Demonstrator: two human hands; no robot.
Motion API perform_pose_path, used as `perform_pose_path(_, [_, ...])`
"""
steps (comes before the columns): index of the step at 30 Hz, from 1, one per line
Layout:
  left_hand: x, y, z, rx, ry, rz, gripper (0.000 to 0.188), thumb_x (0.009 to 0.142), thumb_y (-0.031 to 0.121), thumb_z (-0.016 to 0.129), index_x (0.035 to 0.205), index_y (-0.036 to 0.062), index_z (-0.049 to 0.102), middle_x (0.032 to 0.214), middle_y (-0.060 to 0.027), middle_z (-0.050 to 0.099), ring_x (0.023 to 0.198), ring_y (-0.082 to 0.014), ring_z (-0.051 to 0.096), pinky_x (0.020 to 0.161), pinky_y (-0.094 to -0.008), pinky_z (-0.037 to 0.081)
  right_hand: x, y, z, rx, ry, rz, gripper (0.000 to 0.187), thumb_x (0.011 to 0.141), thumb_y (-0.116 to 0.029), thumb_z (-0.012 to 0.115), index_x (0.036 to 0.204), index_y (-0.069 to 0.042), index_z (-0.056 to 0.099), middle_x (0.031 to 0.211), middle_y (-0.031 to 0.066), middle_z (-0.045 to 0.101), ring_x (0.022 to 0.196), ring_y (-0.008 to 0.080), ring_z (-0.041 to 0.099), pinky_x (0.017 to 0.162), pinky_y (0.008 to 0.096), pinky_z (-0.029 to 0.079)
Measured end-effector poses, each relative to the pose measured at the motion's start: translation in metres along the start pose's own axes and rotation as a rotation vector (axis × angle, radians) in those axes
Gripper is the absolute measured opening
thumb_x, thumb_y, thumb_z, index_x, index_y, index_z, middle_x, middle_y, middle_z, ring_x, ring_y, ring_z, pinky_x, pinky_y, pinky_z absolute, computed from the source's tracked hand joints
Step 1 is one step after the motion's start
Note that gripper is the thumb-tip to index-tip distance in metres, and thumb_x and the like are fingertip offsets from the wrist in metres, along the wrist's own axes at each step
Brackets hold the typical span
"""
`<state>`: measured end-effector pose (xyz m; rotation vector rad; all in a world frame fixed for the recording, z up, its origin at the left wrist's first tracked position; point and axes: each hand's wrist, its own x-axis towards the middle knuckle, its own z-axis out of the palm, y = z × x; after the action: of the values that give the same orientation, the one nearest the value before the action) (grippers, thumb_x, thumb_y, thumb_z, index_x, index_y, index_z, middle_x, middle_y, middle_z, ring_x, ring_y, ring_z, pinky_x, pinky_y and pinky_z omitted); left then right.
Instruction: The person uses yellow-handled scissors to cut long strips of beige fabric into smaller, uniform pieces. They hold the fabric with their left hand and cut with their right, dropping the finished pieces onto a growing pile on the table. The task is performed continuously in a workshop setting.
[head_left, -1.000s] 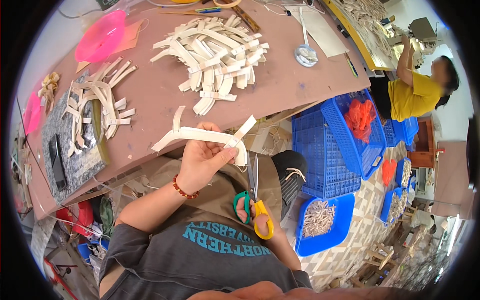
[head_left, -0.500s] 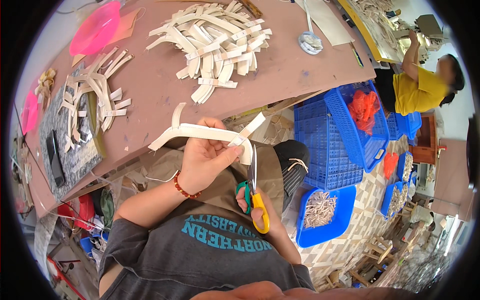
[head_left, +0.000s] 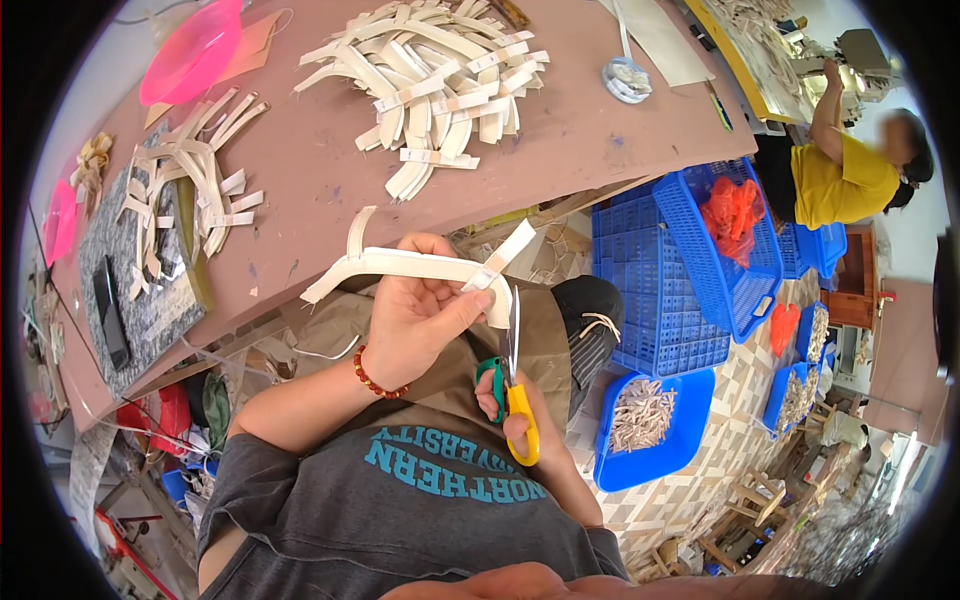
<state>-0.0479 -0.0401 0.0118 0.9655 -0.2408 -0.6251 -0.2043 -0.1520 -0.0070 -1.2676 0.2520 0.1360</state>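
The cream strap (head_left: 420,264) was in the air just off the near edge of the table (head_left: 300,190), on the person's side. The left hand (head_left: 415,310) had its thumb and fingers clamped on it near the crossing tab. The right hand (head_left: 541,415), farther out from the table edge, had its fingers closed through the handles of the scissors (head_left: 521,408), whose blades stood slightly apart beside the strap's lower end; whether they touched it could not be told.

Trimming of this strap looked unfinished, since it remained whole in the hand. A large heap of similar straps (head_left: 430,90) lay toward the table's middle and a smaller bunch (head_left: 200,165) on the table's left part; which of these had been trimmed, and so how much was left, could not be told.
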Motion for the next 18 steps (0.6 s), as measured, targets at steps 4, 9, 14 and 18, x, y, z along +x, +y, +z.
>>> perform_pose_path(4, [0.000,-0.001,-0.004,0.001,-0.042,-0.003,0.035,0.082,-0.009,0.059,0.104,0.0064,0.037,0.094,-0.0058,0.057,0.085,-0.0095,0.059,0.070,-0.0225,0.051,-0.002,0.001,-0.001,0.079,-0.022,0.029,0.072,0.073,-0.071,0.056,0.092,-0.003,0.047,0.074,-0.0019,0.038,0.063,0.0058,0.034,0.056,0.0200,0.028])
perform_pose_path(9, [0.004,0.000,-0.007,-0.020,-0.050,-0.030,0.036,0.081,-0.009,0.060,0.104,0.0060,0.037,0.094,-0.0056,0.057,0.085,-0.0101,0.059,0.070,-0.0225,0.052,-0.006,-0.004,0.000,0.144,-0.027,0.083,0.073,0.069,-0.073,0.058,0.088,-0.003,0.048,0.072,-0.0026,0.039,0.060,0.0050,0.034,0.052,0.0194,0.028])
perform_pose_path(14, [0.007,0.002,-0.011,-0.006,-0.113,-0.048,0.035,0.081,-0.009,0.060,0.104,0.0059,0.038,0.094,-0.0063,0.057,0.085,-0.0105,0.060,0.069,-0.0235,0.052,-0.011,-0.005,-0.002,0.194,-0.009,0.131,0.069,0.069,-0.069,0.063,0.086,-0.003,0.050,0.071,-0.0029,0.041,0.061,0.0047,0.038,0.052,0.0186,0.030])
perform_pose_path(18, [0.009,0.010,-0.013,-0.008,-0.154,-0.125,0.035,0.081,-0.008,0.061,0.104,0.0058,0.039,0.092,-0.0057,0.058,0.084,-0.0103,0.060,0.069,-0.0238,0.053,-0.017,-0.002,-0.013,0.159,-0.069,0.168,0.054,0.077,-0.055,0.065,0.084,-0.003,0.051,0.073,-0.0017,0.044,0.062,0.0052,0.040,0.053,0.0195,0.034])
